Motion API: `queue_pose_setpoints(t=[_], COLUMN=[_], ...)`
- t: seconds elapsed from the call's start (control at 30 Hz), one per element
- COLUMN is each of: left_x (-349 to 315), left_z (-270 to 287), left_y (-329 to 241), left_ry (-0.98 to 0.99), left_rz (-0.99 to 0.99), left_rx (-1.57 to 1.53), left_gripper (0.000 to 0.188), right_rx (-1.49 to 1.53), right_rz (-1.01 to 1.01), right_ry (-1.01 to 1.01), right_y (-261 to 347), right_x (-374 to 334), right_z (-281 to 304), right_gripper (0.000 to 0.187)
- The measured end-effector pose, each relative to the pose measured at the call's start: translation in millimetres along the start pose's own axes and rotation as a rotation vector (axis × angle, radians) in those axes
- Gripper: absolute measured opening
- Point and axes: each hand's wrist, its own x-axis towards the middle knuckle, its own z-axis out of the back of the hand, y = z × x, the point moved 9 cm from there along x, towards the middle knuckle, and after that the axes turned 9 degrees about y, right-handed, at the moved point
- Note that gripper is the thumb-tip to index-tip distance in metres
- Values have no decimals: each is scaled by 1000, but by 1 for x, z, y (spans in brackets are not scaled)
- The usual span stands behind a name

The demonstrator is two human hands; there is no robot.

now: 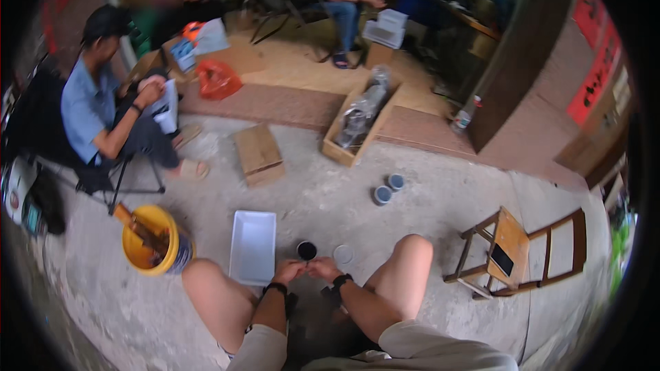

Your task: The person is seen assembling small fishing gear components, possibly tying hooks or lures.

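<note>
My left hand [291,271] and my right hand [323,269] meet between my knees, fingertips pinched together. Whatever small thing they hold is too tiny to make out. Just beyond the fingers stands a round tub [306,250] with dark contents. A clear round lid [343,254] lies on the concrete to the right of the tub. Left of my hands is a white rectangular tray [253,244]. Both wrists wear dark bands.
Two lidded tubs [383,196] stand ahead, near a wooden crate [338,152] with plastic-wrapped things. A cardboard box [258,153] sits farther left. A yellow bucket [180,237] holds wood pieces. At right is a wooden chair [515,230] bearing a phone. A person [89,103] sits at left; others sit behind.
</note>
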Motion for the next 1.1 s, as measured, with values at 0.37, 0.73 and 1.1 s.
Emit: queue_pose_setpoints(t=[0.37,0.73,1.1], left_x=[4,19,32], left_z=[3,-19,-15], left_y=[2,-3,1], left_ry=[-64,5,-46], left_rz=[40,64,97], left_rx=[-118,-264,-267], left_gripper=[19,15,19], right_rx=[241,544,639], right_rz=[52,180,46], right_ry=[2,114,42], right_y=[3,8,14], right_x=[6,12,-20], right_z=[-6,-5,-3], right_gripper=[25,24,25])
